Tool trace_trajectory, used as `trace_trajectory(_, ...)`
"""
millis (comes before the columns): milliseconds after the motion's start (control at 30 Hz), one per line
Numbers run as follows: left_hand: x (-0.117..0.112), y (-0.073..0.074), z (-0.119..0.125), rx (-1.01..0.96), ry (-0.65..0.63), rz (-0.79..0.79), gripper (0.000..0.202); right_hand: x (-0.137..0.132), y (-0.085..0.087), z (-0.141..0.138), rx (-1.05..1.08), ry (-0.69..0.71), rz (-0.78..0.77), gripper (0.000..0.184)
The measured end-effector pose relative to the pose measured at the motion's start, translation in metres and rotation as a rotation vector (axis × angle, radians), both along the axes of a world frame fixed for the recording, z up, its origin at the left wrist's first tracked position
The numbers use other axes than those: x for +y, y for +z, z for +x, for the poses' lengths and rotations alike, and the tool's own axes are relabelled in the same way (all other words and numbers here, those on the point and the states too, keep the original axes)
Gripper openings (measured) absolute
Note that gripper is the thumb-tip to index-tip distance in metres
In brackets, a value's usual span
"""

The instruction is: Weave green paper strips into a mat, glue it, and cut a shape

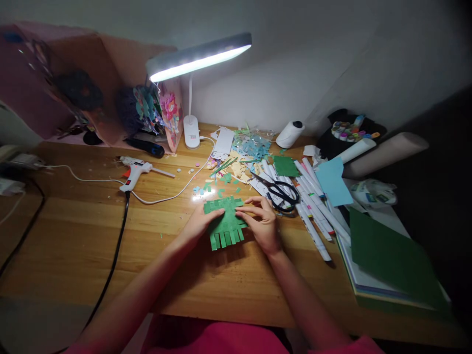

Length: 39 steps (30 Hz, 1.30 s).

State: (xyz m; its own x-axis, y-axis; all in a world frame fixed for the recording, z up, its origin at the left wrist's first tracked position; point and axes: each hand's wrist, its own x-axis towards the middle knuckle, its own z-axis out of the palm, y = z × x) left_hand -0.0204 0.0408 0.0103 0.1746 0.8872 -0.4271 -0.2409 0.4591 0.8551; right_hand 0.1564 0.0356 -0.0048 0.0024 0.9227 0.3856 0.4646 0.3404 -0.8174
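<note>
A green paper piece point(225, 221) with its edges cut into fringed strips lies on the wooden desk point(92, 236) in front of me. My left hand point(201, 222) rests on its left side, fingers pressed flat on the paper. My right hand point(262, 221) sits on its right side, fingers curled, with the fingertips pressing the paper near the middle. Both hands hold the sheet down against the desk. Black-handled scissors point(278, 191) lie just beyond my right hand.
A lit desk lamp point(197, 56) stands at the back. A white glue gun point(134, 172) with its cable lies to the left. Several white markers point(313, 206), paper scraps point(247, 147), a blue sheet point(333, 182) and a stack topped by dark green paper point(391, 255) fill the right side.
</note>
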Motion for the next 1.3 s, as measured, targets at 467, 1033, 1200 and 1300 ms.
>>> trace_trajectory(467, -0.002, -0.004, 0.003, -0.063, -0.024, 0.050, 0.049, 0.004, -0.004, 0.004, 0.018, -0.141, -0.024, 0.008)
trace_trajectory(1033, 0.001, -0.001, 0.000, 0.043, 0.060, 0.063, 0.047, -0.012, 0.005, -0.012, -0.116, 0.204, 0.007, 0.009)
trace_trajectory(1200, 0.000, 0.000, 0.000, 0.057, 0.046, 0.068, 0.044, -0.011, 0.004, -0.013, -0.116, 0.198, -0.015, 0.004)
trace_trajectory(1300, 0.000, -0.003, 0.000, 0.075, 0.034, 0.091, 0.043, -0.011, 0.006, -0.014, -0.176, 0.206, -0.002, 0.004)
